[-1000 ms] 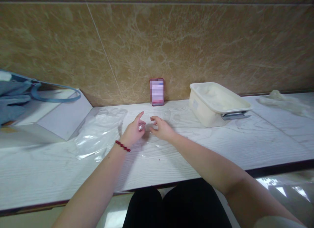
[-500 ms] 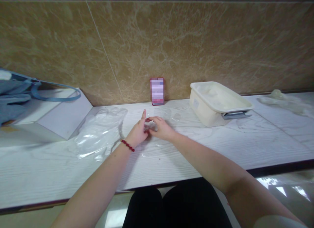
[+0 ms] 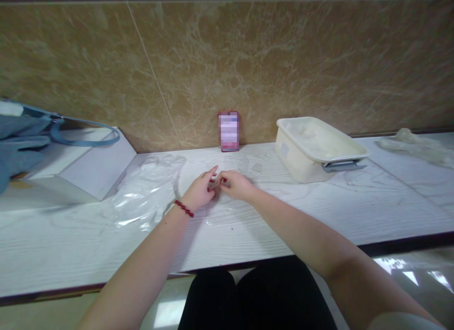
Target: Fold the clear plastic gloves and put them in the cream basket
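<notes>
My left hand [image 3: 199,190], a red bead bracelet [image 3: 184,208] at its wrist, is over the middle of the table with the index finger raised and the thumb and other fingers curled in. Facing it, my right hand [image 3: 234,185] pinches with thumb and index finger close to the left fingertips. Something small and see-through seems to lie between the two hands, but it is too faint to name. Thin clear plastic pieces [image 3: 256,168] lie flat just beyond my right hand. To the left of my left hand rests a crumpled clear plastic bag [image 3: 145,193].
A phone [image 3: 229,131] leans upright against the brown marbled wall. Right of it stands a cream plastic tub [image 3: 301,162] with a grey handle. Crumpled translucent plastic [image 3: 418,148] lies far right. At left are a white box [image 3: 88,171] and blue cloth with a strap [image 3: 21,141].
My right fingers have closed from a rounded, wider arch into a tight pinch. The raised left index finger has tipped down and to the right.
</notes>
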Demonstrator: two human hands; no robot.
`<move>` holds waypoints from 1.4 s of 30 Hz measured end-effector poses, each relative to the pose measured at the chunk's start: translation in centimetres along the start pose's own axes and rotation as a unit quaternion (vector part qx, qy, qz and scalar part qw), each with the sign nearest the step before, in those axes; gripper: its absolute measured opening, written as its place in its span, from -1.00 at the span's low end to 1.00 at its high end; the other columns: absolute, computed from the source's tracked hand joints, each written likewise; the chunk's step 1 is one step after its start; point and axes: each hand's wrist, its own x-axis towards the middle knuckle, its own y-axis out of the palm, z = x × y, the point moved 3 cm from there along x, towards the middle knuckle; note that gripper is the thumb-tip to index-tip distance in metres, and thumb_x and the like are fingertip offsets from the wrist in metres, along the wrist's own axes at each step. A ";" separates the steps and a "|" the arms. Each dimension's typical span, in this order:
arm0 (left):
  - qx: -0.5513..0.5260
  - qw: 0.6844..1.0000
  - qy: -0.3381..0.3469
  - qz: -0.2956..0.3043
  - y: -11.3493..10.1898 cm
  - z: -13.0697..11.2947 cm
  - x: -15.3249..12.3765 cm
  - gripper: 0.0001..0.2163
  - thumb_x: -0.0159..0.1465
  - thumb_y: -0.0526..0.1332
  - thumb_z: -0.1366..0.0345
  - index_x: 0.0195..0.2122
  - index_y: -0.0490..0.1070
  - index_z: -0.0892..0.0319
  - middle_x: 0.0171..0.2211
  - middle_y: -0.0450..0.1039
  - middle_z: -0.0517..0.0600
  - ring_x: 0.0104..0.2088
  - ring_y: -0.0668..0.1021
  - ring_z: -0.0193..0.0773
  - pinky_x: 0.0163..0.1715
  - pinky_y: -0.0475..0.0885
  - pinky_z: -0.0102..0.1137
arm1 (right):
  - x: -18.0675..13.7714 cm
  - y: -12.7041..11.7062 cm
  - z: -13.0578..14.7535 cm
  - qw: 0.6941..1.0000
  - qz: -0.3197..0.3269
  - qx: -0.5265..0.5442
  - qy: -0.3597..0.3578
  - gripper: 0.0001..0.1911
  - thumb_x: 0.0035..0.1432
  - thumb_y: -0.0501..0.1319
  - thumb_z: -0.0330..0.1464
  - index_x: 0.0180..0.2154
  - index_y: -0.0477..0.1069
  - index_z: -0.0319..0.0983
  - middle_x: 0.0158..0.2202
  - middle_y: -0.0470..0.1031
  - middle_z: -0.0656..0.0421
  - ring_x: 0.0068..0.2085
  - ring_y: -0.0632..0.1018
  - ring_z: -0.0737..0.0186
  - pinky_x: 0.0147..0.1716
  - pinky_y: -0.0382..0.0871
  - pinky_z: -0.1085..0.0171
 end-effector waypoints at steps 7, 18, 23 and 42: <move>0.058 0.998 0.032 0.008 -0.8 0.0 -0.2 -0.45 -0.02 0.12 0.42 0.06 0.13 0.28 -0.07 0.25 0.12 -0.12 0.38 -0.22 -0.12 0.31 -0.34 | -0.1 0.0 -0.6 0.996 0.047 -0.061 -0.038 -0.81 -0.10 0.11 -0.59 -0.42 0.42 -0.28 -0.40 0.40 0.16 -0.29 0.39 0.32 -0.19 0.18 0.33; 0.163 0.984 0.054 0.038 -2.7 1.4 -0.4 -0.67 0.17 0.00 0.11 -0.12 0.39 0.08 -0.09 0.30 0.06 -0.06 0.33 -0.20 -0.04 0.21 -0.30 | -0.4 -0.1 -1.5 0.990 0.089 -0.106 0.004 -0.74 -0.08 0.09 -0.60 -0.39 0.48 -0.24 -0.28 0.39 0.14 -0.22 0.39 0.32 -0.13 0.17 0.32; 0.208 0.974 0.043 0.081 -1.8 2.1 -0.3 -0.68 0.18 -0.02 0.07 -0.10 0.37 -0.05 0.06 0.17 -0.01 0.06 0.20 -0.12 0.03 0.09 -0.20 | -0.4 0.3 -1.8 0.988 0.089 -0.124 -0.001 -0.74 -0.03 0.10 -0.55 -0.34 0.49 -0.19 -0.19 0.38 0.11 -0.14 0.37 0.28 -0.08 0.13 0.27; 0.225 0.961 -0.058 0.147 -2.1 3.3 -0.6 -0.50 0.06 -0.06 -0.16 -0.01 0.24 -0.16 0.18 -0.04 0.00 0.15 0.01 0.09 0.02 -0.05 0.01 | -0.5 -1.4 -2.1 0.984 0.085 -0.158 0.022 -0.78 -0.02 0.12 -0.52 -0.36 0.49 -0.18 -0.21 0.38 0.13 -0.17 0.37 0.28 -0.11 0.15 0.29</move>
